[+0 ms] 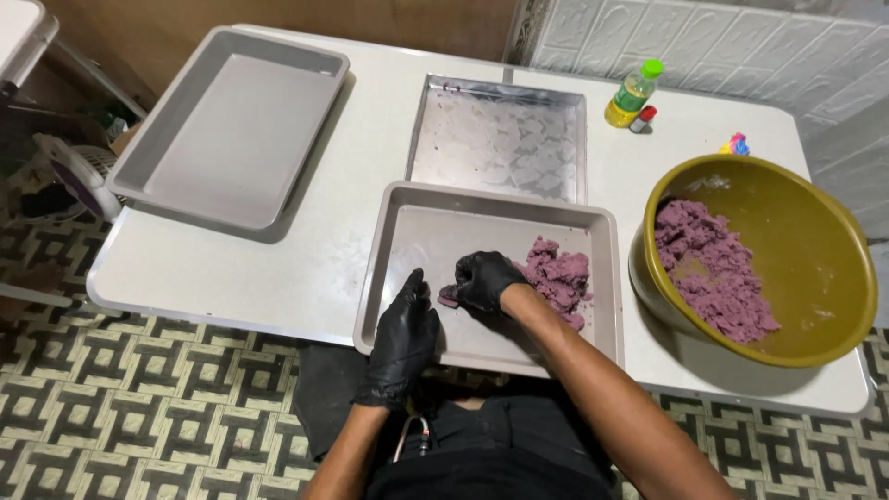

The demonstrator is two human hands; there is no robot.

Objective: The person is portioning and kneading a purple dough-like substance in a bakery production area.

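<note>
Two black-gloved hands work in the near grey tray [398, 222]: left hand [404, 338] flat on edge, fingers together and holding nothing, right hand [486, 280] curled around a small lump of the purple dough [558, 275] heaped at the tray's right side. Dough looks soft, sticky, crumbly, best pinched off the heap's edge. Olive bowl [815, 241] to the right holds more dough; farther back, foil-lined metal tray [500, 139] and grey tray [227, 125] sit bare, bottle [633, 93] beyond.

Two black-gloved hands [400, 338] [486, 278], three baking trays [227, 125] [500, 139] [407, 236], one olive bowl [815, 241], one green-capped bottle [632, 93], two mounds of purple dough [560, 275] [713, 273].
</note>
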